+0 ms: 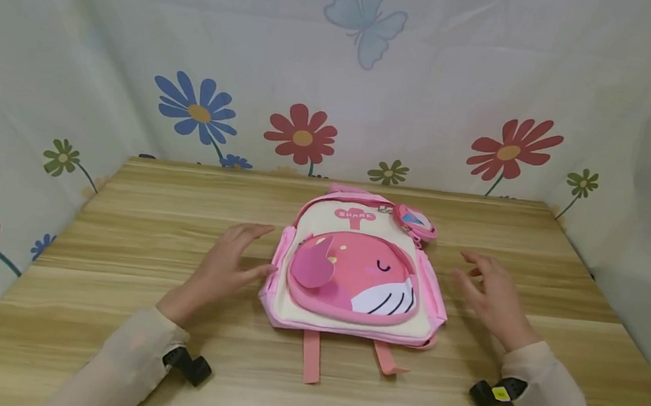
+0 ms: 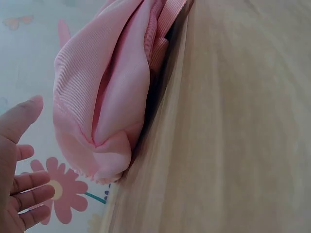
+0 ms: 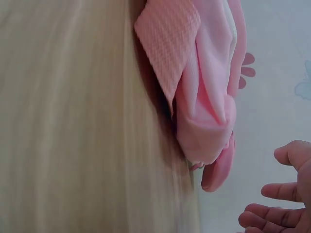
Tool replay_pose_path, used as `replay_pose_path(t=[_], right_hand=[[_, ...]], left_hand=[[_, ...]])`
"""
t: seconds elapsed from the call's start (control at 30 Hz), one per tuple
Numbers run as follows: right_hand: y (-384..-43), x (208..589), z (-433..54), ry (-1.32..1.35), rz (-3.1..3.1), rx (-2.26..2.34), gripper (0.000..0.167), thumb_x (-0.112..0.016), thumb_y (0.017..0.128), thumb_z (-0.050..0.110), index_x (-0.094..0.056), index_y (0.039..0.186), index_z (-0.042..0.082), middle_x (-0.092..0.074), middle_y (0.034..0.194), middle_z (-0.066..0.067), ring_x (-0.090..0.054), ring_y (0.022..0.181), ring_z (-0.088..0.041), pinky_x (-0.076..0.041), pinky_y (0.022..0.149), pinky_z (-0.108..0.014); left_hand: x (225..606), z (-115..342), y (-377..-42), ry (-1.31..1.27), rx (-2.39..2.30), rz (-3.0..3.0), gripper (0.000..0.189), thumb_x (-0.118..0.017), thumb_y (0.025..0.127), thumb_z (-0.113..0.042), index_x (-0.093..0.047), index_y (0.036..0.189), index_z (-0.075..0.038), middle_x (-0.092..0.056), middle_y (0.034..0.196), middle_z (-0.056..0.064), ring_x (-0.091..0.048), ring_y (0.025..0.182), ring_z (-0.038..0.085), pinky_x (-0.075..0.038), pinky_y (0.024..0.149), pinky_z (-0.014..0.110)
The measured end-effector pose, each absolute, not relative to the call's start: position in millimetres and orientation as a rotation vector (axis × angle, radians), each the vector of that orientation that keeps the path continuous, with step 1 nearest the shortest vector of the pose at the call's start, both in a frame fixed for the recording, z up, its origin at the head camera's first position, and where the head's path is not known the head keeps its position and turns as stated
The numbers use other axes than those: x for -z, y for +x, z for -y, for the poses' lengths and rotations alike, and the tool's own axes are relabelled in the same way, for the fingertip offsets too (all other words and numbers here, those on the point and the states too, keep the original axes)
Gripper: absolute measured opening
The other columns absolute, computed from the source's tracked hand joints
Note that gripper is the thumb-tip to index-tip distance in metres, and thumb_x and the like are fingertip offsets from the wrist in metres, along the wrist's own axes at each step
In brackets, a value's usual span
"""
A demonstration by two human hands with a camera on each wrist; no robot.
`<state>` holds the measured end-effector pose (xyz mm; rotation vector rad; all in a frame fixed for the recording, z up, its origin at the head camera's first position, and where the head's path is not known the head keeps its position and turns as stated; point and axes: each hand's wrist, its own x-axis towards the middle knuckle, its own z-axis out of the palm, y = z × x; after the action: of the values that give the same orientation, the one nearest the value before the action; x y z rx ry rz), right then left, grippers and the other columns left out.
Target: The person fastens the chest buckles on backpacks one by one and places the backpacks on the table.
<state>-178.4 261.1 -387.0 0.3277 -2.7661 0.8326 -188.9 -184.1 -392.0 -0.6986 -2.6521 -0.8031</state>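
Note:
A pink and cream child's backpack (image 1: 365, 280) lies front up on the wooden table, its whale-shaped front pocket (image 1: 362, 276) facing me. A small round pink pouch (image 1: 415, 223) is clipped near its top right. My left hand (image 1: 230, 259) is beside the backpack's left side, thumb right at the edge, fingers spread. On the other side my right hand (image 1: 494, 297) hovers apart from the bag with relaxed fingers and holds nothing. In the left wrist view, the pink side pocket (image 2: 102, 82) shows; the right wrist view shows the opposite side pocket (image 3: 209, 107).
Two pink straps (image 1: 312, 358) stick out from under the backpack toward me. The wooden table (image 1: 117, 254) extends around the bag. A white cloth backdrop (image 1: 446, 77) printed with flowers and a butterfly encloses the back and sides. Each wrist wears a black camera (image 1: 189, 365).

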Motion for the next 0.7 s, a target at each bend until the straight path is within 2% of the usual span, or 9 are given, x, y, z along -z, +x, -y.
replay_pose_path(t=[0.13, 0.27, 0.5, 0.7], right_hand=[[-175.7, 383.2, -251.6, 0.366, 2.723, -0.886, 0.039, -0.06, 0.094, 0.014, -0.054, 0.126, -0.007, -0.058, 0.115, -0.026, -0.06, 0.094, -0.034, -0.052, 0.078, -0.049], [-172.0, 382.0, -242.7, 0.393, 2.74, -0.908, 0.037, -0.06, 0.094, 0.013, -0.055, 0.125, -0.006, -0.06, 0.114, -0.023, -0.06, 0.094, -0.031, -0.052, 0.077, -0.045], [-166.7, 383.3, -230.5, 0.408, 2.843, -0.975, 0.044, -0.058, 0.096, 0.028, -0.054, 0.128, -0.001, -0.06, 0.114, -0.017, -0.058, 0.095, -0.027, -0.051, 0.079, -0.037], [-163.4, 385.4, -222.7, 0.425, 2.909, -0.986, 0.049, -0.059, 0.095, 0.036, -0.053, 0.132, 0.004, -0.06, 0.115, -0.014, -0.057, 0.096, -0.024, -0.051, 0.079, -0.035]], left_hand=[[391.1, 180.0, -186.6, -0.685, 0.859, 2.692, 0.067, -0.075, 0.083, -0.032, -0.047, 0.14, -0.011, -0.053, 0.138, 0.011, -0.05, 0.122, 0.032, -0.039, 0.104, 0.056], [392.7, 178.5, -185.8, -0.653, 0.902, 2.734, 0.067, -0.074, 0.083, -0.033, -0.047, 0.14, -0.01, -0.052, 0.137, 0.011, -0.051, 0.119, 0.03, -0.04, 0.102, 0.056], [397.3, 178.8, -187.4, -0.645, 1.0, 2.77, 0.063, -0.074, 0.084, -0.032, -0.05, 0.137, -0.009, -0.055, 0.132, 0.011, -0.051, 0.117, 0.028, -0.044, 0.1, 0.052], [401.5, 179.2, -187.9, -0.645, 1.111, 2.802, 0.057, -0.072, 0.086, -0.034, -0.052, 0.136, -0.017, -0.056, 0.134, 0.006, -0.052, 0.118, 0.025, -0.043, 0.102, 0.05]])
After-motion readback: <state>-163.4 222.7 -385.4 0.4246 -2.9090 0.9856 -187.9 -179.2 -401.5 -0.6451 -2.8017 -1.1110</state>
